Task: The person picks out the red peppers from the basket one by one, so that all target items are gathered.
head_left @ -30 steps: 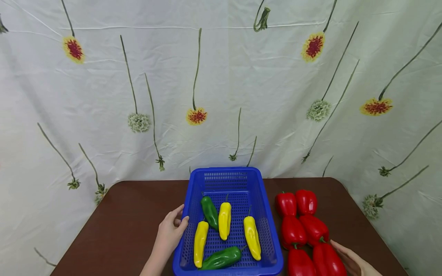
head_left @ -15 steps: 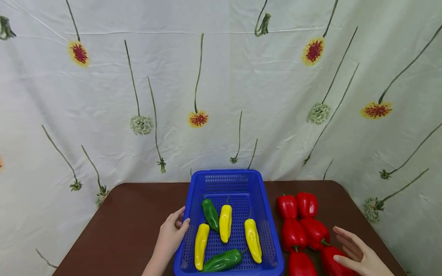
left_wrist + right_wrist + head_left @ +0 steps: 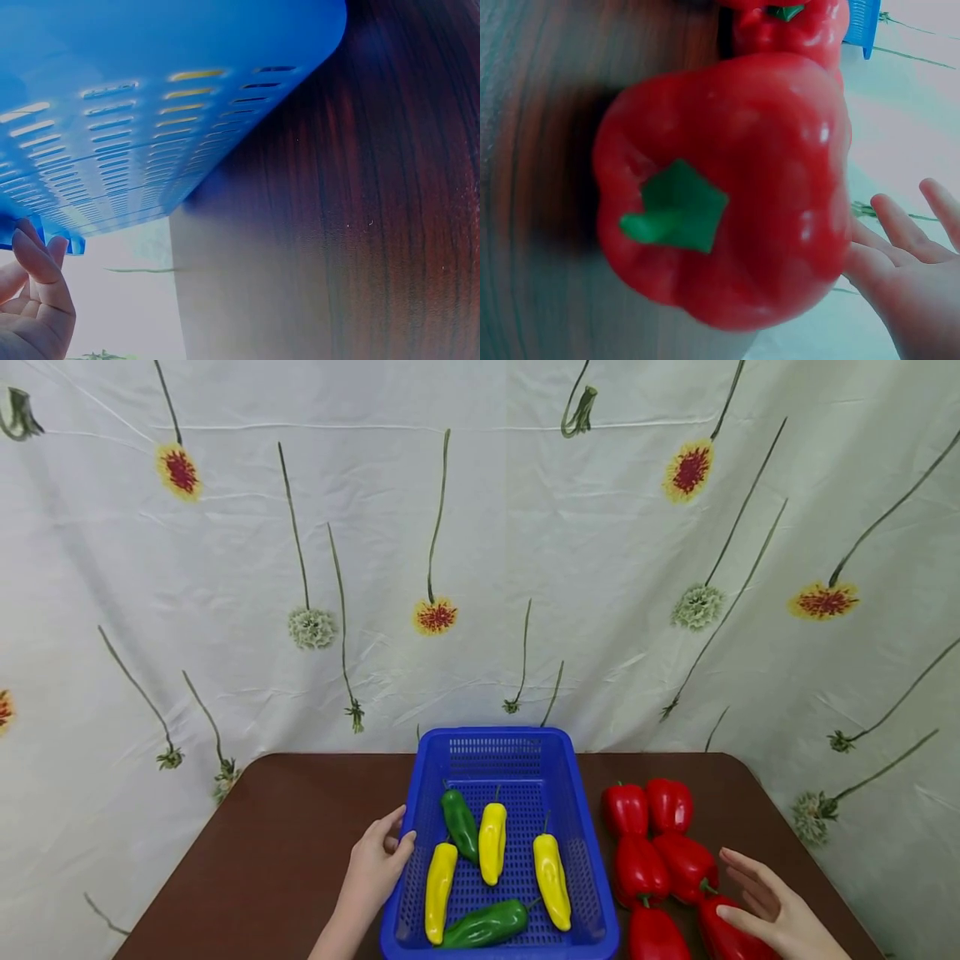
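Note:
My left hand [image 3: 377, 860] grips the left rim of a blue plastic basket [image 3: 588, 860], its fingertips and thumb at the edge. The left wrist view shows the fingers curled at the basket's rim, beside the slotted wall [image 3: 112, 135]. Inside the basket lie two green peppers [image 3: 487, 924] and three long yellow peppers [image 3: 491, 843]. My right hand [image 3: 783, 914] hovers with spread fingers at the nearest right red bell pepper [image 3: 723, 927]; contact is unclear. In the right wrist view a red bell pepper [image 3: 772, 157] with a green stem fills the middle, beside the right hand [image 3: 907, 277].
Several red bell peppers [image 3: 641, 868] lie in two columns right of the basket on a dark brown table [image 3: 285, 827]. Behind the table hangs a white cloth [image 3: 487, 527] printed with flowers.
My right hand has come up from beside the front right bell pepper, its fingers spreading over it. That pepper has shifted slightly right. The left hand stays on the basket rim.

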{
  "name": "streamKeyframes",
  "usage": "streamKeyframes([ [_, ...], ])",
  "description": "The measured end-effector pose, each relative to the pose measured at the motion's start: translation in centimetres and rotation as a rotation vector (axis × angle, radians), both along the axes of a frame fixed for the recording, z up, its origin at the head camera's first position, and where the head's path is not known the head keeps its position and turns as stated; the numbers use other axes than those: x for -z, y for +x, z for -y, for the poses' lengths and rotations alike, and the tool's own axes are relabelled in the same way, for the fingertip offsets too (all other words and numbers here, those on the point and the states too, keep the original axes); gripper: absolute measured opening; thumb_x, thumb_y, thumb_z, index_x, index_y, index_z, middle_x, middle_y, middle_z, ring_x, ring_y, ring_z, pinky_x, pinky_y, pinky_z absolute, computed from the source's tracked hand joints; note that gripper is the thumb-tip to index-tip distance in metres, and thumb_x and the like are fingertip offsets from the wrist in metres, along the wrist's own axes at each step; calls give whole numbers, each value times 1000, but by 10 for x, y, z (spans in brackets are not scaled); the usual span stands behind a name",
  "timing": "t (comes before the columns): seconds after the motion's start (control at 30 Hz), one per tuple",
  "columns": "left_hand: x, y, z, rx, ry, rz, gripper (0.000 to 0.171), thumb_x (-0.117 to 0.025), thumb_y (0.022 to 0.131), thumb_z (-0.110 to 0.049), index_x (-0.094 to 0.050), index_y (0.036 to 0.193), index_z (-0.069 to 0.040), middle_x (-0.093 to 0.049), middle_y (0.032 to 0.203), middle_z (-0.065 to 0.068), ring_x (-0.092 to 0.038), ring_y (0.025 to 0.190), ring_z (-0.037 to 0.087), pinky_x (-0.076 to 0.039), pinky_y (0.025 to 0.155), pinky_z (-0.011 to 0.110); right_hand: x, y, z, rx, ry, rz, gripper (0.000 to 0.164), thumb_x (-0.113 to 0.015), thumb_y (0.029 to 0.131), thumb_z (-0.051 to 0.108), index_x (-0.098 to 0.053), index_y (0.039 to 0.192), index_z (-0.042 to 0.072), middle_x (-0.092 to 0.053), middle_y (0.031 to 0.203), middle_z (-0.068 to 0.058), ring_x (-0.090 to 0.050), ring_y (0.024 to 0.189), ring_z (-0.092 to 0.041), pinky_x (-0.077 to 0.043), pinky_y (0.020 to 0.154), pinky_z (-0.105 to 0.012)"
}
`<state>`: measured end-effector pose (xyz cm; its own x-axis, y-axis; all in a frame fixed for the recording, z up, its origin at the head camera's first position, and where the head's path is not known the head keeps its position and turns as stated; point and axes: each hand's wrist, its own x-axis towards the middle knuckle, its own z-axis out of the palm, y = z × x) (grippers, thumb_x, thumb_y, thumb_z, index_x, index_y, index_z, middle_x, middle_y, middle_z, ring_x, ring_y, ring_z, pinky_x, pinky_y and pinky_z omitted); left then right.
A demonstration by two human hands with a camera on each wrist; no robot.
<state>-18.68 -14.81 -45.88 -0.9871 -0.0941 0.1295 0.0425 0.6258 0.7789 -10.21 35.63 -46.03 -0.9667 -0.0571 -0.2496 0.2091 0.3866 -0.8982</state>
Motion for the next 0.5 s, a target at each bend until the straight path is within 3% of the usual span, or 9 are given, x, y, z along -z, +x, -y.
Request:
streamKeyframes([
  [0.1, -1, 0, 0, -1, 1, 0, 46, -64, 93, -12, -55, 137, 1, -65, 112, 14, -56, 75, 11, -47, 60, 20, -3, -2, 5, 10, 28, -3, 74, -61, 98, 19, -17, 154, 1, -38, 147, 9, -36, 103, 30, -45, 86, -10],
  [0.2, -1, -1, 0, 3, 3, -1, 46, -64, 94, -12, -55, 137, 1, -65, 113, 14, -57, 75, 11, -48, 60, 19, -8, -3, 11, 7, 35, -21, 75, -61, 97, 18, -16, 154, 1, -27, 156, -19, -37, 103, 30, -45, 88, -10],
  [0.37, 1, -1, -1, 2, -8, -4, 46, -64, 94, -12, -55, 137, 1, -65, 113, 14, -57, 75, 10, -47, 60, 20, -18, -6, 24, 5, 40, -35, 76, -62, 97, 19, -17, 154, 1, -22, 157, -27, -37, 102, 29, -45, 90, -10],
  [0.5, 1, -1, 0, 3, -8, -6, 46, -64, 93, -12, -55, 137, 1, -65, 113, 14, -56, 74, 10, -47, 59, 20, -25, -11, 34, 10, 62, -26, 76, -63, 97, 23, -18, 155, 4, -23, 159, -24, -49, 126, 2, -45, 92, -10],
])
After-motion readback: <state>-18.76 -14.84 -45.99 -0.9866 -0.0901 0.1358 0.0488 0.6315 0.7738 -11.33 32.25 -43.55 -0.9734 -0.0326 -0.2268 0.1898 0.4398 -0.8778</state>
